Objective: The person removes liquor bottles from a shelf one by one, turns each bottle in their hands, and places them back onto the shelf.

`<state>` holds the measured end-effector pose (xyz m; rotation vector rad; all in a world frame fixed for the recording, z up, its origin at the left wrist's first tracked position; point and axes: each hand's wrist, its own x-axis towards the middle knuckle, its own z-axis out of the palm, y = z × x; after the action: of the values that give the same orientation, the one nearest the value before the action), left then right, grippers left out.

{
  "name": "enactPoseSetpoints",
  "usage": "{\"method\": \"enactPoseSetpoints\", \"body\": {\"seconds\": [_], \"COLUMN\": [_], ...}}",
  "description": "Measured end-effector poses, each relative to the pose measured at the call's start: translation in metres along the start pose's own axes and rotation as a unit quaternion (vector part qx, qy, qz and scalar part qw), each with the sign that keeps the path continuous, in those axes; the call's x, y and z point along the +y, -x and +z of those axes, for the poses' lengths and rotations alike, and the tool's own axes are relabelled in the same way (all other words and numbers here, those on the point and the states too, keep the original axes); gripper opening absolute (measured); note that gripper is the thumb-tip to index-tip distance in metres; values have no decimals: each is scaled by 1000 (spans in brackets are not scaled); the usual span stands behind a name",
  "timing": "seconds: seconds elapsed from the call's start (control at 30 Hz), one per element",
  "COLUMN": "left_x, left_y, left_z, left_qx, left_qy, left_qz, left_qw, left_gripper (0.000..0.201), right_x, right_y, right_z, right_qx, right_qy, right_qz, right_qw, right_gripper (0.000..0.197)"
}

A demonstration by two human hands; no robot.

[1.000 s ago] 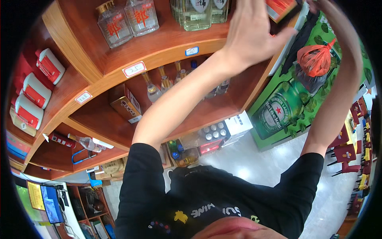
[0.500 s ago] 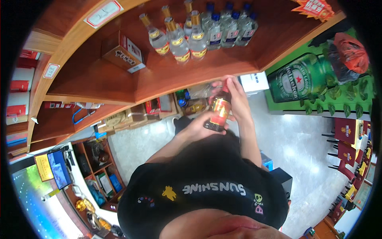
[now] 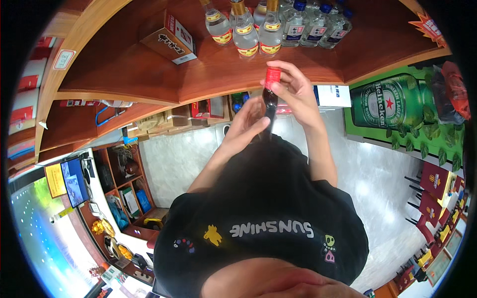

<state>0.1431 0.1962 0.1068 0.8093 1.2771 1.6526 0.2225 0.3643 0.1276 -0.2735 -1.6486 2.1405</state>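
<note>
A dark glass bottle (image 3: pixel 270 105) with a red cap is between my two hands, in front of the shelf. My left hand (image 3: pixel 244 130) wraps the body, its thumb lying along the glass. My right hand (image 3: pixel 298 97) curls its fingers and thumb around the red cap and upper neck. The cap end points toward the shelf; the base runs down toward my black shirt and is hard to make out. Just beyond the cap, several clear bottles with gold caps (image 3: pixel 244 37) and several clear bottles with blue caps (image 3: pixel 294 29) stand on the wooden shelf (image 3: pixel 119 77).
A brown carton (image 3: pixel 171 42) sits on the shelf, left of the bottles. Below its front edge are a white box (image 3: pixel 332 96) and lower wooden compartments. A green panel with a printed can (image 3: pixel 392 102) stands at right. Dark red chairs (image 3: pixel 432 181) line the far right of the pale floor (image 3: pixel 367 193).
The bottle has turned more upright in the picture, and its red and gold label no longer shows. My right fingers have shifted to the cap. The shelf has slid up and right in view.
</note>
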Motion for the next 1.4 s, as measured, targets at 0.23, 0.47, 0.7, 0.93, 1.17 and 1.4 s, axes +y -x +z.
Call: {"method": "enactPoseSetpoints", "body": {"seconds": [0.23,0.47,0.7,0.93,1.17,1.4], "left_x": [-17,-29,-30,-58,-58,-59], "left_y": [1,-4,-28,-50,-63,-56], "left_z": [-12,-49,-105,-174,-203,-193], "left_qx": [0,53,266,350,390,428], "left_qy": [314,155,-334,-378,-363,-378], "left_qz": [-130,-141,19,87,129,65], "left_qw": [941,976,904,853,837,819], "left_gripper": [41,44,38,32,36,67], "right_x": [17,55,96,131,176,184], "right_y": [-13,-21,-78,-129,-161,-187], "right_z": [19,15,55,82,94,121], "right_qx": [-2,-85,-39,-78,-62,-42], "right_qy": [10,-9,195,254,293,333], "right_qz": [95,127,-60,-24,-89,-80], "right_qw": [995,988,978,964,950,939], "right_gripper": [49,35,35,32,37,37]}}
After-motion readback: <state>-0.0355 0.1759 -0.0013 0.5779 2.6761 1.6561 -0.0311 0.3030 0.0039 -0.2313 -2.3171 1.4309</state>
